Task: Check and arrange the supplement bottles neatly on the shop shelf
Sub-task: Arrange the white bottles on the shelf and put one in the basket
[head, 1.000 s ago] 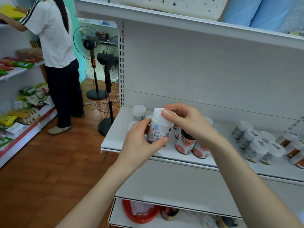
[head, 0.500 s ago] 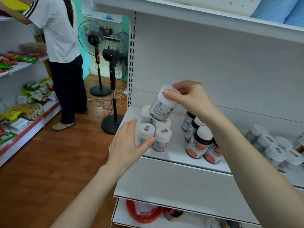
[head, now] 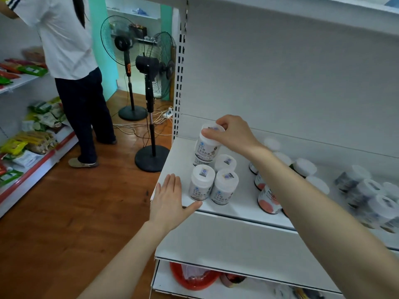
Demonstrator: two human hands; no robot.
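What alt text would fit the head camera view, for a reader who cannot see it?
A person's right hand grips the cap of a white supplement bottle over a cluster of similar white bottles at the left end of a white shop shelf. The left hand lies open and flat at the shelf's front edge, beside them.

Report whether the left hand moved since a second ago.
Yes: the left hand left the bottle and dropped to the front edge of the shelf.
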